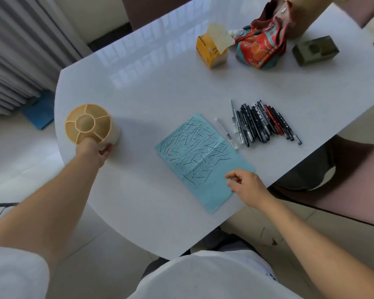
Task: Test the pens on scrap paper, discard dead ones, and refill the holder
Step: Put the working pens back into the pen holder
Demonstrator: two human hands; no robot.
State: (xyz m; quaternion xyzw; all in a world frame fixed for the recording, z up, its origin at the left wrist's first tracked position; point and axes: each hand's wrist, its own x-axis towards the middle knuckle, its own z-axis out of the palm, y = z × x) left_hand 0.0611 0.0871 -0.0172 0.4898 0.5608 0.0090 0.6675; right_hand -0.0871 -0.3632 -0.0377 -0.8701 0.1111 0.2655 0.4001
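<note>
A round beige pen holder (89,123) with several empty compartments stands at the table's left edge. My left hand (94,151) grips its near wall. A blue scrap paper (203,160), covered with pen strokes, lies in the middle. My right hand (244,185) rests on the paper's near right corner, fingers loosely curled, holding nothing. A row of several black and red pens (265,123) lies right of the paper. Two clear pens (226,133) lie between the row and the paper.
The white table (160,87) carries a yellow tissue box (212,48), a red patterned bag (261,46) and a dark green box (315,50) at the far right. A chair (352,186) stands to the right. Tiled floor lies beyond the table's left edge.
</note>
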